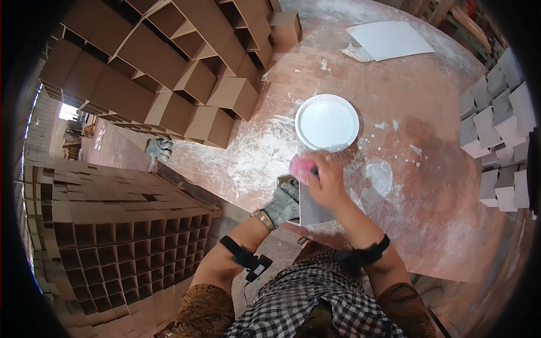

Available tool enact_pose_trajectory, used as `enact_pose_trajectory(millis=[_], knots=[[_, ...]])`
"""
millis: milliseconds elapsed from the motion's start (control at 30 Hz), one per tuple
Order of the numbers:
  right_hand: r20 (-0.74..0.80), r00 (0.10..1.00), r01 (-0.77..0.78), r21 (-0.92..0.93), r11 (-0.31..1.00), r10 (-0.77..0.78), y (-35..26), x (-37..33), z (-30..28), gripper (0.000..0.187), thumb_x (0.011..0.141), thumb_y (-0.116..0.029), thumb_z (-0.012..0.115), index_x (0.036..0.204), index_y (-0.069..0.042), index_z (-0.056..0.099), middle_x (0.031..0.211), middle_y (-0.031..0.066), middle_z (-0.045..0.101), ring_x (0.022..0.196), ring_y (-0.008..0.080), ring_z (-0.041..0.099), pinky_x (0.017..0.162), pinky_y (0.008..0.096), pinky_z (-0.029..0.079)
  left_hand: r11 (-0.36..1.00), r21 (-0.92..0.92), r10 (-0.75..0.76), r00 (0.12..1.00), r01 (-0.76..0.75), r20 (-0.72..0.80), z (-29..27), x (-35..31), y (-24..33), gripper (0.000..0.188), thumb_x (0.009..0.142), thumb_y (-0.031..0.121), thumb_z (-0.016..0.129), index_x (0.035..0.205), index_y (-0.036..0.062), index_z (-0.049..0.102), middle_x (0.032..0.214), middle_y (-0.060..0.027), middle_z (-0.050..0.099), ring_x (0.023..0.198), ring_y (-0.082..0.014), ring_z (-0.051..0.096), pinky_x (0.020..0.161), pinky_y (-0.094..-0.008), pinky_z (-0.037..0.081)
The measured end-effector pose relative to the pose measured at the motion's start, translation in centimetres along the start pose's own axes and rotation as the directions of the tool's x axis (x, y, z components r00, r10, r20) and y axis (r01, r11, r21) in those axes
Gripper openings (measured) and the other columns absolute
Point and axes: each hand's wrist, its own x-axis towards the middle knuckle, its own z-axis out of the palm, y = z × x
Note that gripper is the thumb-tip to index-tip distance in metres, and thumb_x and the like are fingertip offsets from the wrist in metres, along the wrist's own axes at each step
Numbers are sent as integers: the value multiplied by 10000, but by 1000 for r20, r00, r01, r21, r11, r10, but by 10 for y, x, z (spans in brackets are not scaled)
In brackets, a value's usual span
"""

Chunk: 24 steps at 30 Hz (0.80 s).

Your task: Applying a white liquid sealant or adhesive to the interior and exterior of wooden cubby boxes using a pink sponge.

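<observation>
My left hand (283,204), in a grey work glove, grips an open-ended cardboard box (314,207) near the table's front edge. Its fingers reach into the box opening; the box's outer side is grey. Bare and closed, my right hand (328,179) holds a pink sponge-like pad (301,168) just above and beyond the box. The pad is blurred, so its exact kind is unclear. Straight beyond that hand stands a round white basin (327,123) containing white liquid.
Brown cardboard boxes (231,93) are stacked at the far left, with an empty grey glove (159,148) beside them. Gridded cardboard (132,239) fills the near left. Grey-white boxes (501,121) pile up at right. A white sheet (390,40) lies at the back of the white-smeared table (434,169).
</observation>
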Motion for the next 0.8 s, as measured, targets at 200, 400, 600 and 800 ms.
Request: enact_pose_trajectory(millis=[200, 400, 600, 800], knots=[[282, 925, 201, 210, 957, -256, -25, -78, -25, 356, 666, -184, 703, 1003, -115, 613, 868, 51, 603, 744, 234, 572, 662, 387, 444, 821, -556, -66, 989, 128, 131, 0, -5, 1, 497, 847, 358, 502, 1251, 74, 443, 1226, -138, 493, 1119, -247, 476, 939, -341, 386], [41, 999, 36, -25, 999, -35, 42, -10, -14, 304, 739, -167, 629, 1031, -91, 586, 921, 99, 604, 779, 293, 571, 697, 393, 454, 752, 617, 216, 971, -230, 100, 29, 21, -79, 511, 834, 388, 509, 1242, 86, 452, 1209, -161, 496, 1115, -250, 485, 929, -344, 394], [48, 989, 139, -35, 990, -138, -1, -76, -26, 298, 733, -176, 644, 1018, -114, 582, 908, 108, 601, 818, 290, 589, 686, 398, 475, 994, 43, 94, 995, -96, 46, 13, -3, -43, 489, 798, 372, 537, 1193, 86, 505, 1177, -148, 530, 1063, -275, 520, 894, -379, 417], [48, 990, 133, -13, 991, -132, 41, -75, -29, 256, 785, -199, 603, 1022, -105, 576, 882, 104, 604, 753, 294, 583, 672, 399, 471, 982, 131, 140, 990, -138, -2, 16, -4, -49, 504, 791, 381, 542, 1193, 80, 505, 1182, -154, 527, 1076, -288, 511, 896, -380, 413]])
